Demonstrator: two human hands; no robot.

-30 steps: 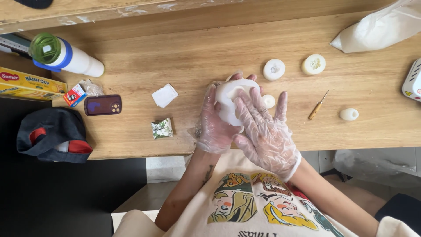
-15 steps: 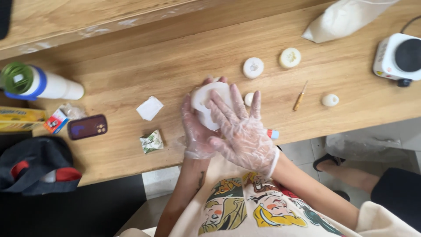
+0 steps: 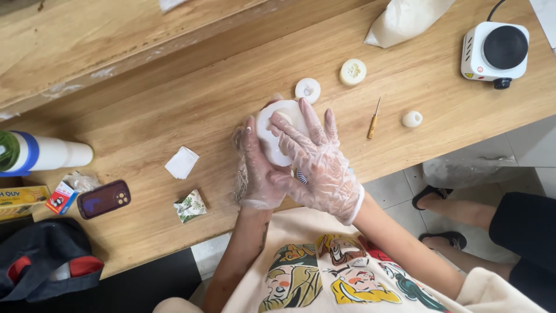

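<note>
Both of my hands wear thin clear plastic gloves and hold a round white mould (image 3: 277, 128) just above the wooden table (image 3: 174, 93). My left hand (image 3: 258, 174) cups it from the left side and underneath. My right hand (image 3: 315, 159) lies over its right side with fingers spread across the top. A small round ribbed piece (image 3: 301, 177) shows between my palms. Two other round white pieces (image 3: 307, 90) (image 3: 353, 72) lie on the table just beyond the mould.
A wooden-handled awl (image 3: 374, 120) and a small white lump (image 3: 412, 119) lie to the right. A white electric hot plate (image 3: 496, 51) and a white bag (image 3: 405, 20) sit far right. Left: a folded paper (image 3: 182, 162), a packet (image 3: 190, 206), a phone (image 3: 104, 199), a bottle (image 3: 40, 153), a dark bag (image 3: 46, 261).
The view has swung right, bringing the hot plate into sight. My hands stay clasped on the white mould, with the right fingers shifted a little over its top.
</note>
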